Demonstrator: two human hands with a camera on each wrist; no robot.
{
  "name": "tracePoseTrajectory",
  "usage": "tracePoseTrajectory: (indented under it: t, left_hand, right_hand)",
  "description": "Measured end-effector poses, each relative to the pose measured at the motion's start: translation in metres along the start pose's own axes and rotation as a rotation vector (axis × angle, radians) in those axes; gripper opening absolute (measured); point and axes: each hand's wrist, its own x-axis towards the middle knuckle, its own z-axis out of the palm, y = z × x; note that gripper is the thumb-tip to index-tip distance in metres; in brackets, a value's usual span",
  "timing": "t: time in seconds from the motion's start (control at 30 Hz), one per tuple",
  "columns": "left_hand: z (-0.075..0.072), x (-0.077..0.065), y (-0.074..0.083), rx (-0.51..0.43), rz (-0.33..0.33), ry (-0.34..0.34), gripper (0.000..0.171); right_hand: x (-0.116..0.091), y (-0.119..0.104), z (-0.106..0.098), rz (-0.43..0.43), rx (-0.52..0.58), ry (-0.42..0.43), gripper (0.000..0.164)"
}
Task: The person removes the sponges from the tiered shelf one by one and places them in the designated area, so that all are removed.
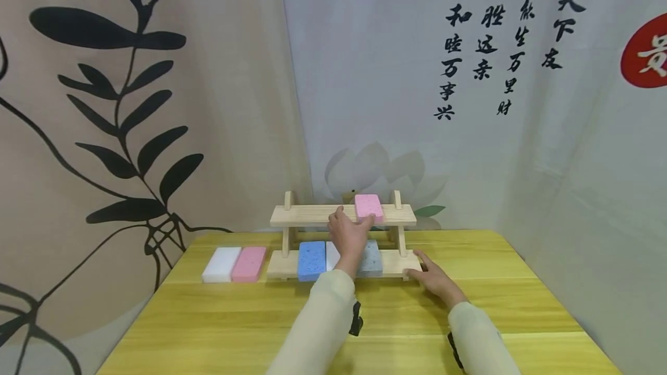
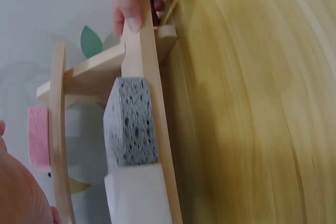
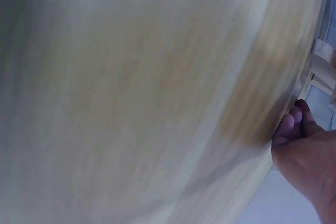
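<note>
A two-tier wooden rack [image 1: 297, 216] stands on the table. A pink sponge [image 1: 368, 206] stands on its upper shelf. My left hand [image 1: 349, 239] is raised before that shelf, fingers spread close to the pink sponge; the left wrist view shows a gap between them. My right hand [image 1: 435, 279] grips the right end of the lower shelf, thumb on top in the left wrist view. On the lower shelf stand a blue sponge [image 1: 311, 261], a white sponge [image 2: 139, 195] and a grey speckled sponge [image 2: 134, 121]. My left arm partly hides the white one in the head view.
Left of the rack, a second white sponge [image 1: 222, 264] and a second pink sponge [image 1: 249, 264] lie side by side on the wooden table [image 1: 208, 328]. Behind it hangs a printed curtain [image 1: 365, 74] with leaves and dark writing.
</note>
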Motion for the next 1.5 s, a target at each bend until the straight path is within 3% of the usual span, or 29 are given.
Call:
tracePoseTrajectory:
  t: [0.23, 0.4, 0.73, 0.93, 1.23, 1.5]
  left_hand:
    - [0.014, -0.005, 0.009, 0.066, -0.001, -0.008, 0.093]
    - [0.023, -0.004, 0.009, 0.109, 0.001, 0.040, 0.090]
    - [0.040, -0.006, 0.011, 0.112, 0.001, 0.061, 0.076]
    - [0.047, -0.005, 0.012, 0.118, -0.036, 0.076, 0.077]
    - [0.047, -0.001, 0.011, 0.103, -0.089, 0.087, 0.072]
    - [0.046, 0.001, 0.013, 0.083, -0.091, 0.066, 0.063]
  right_hand:
    - [0.000, 0.003, -0.001, -0.015, 0.004, 0.004, 0.092]
    - [-0.003, -0.002, 0.000, -0.002, -0.010, 0.017, 0.090]
    - [0.000, -0.001, 0.001, 0.023, -0.014, 0.051, 0.084]
    - [0.001, 0.001, 0.002, 0.024, -0.004, 0.060, 0.085]
    - [0.002, 0.000, 0.007, 0.007, 0.018, 0.066, 0.083]
    - [0.000, 0.000, 0.004, 0.013, 0.011, 0.057, 0.085]
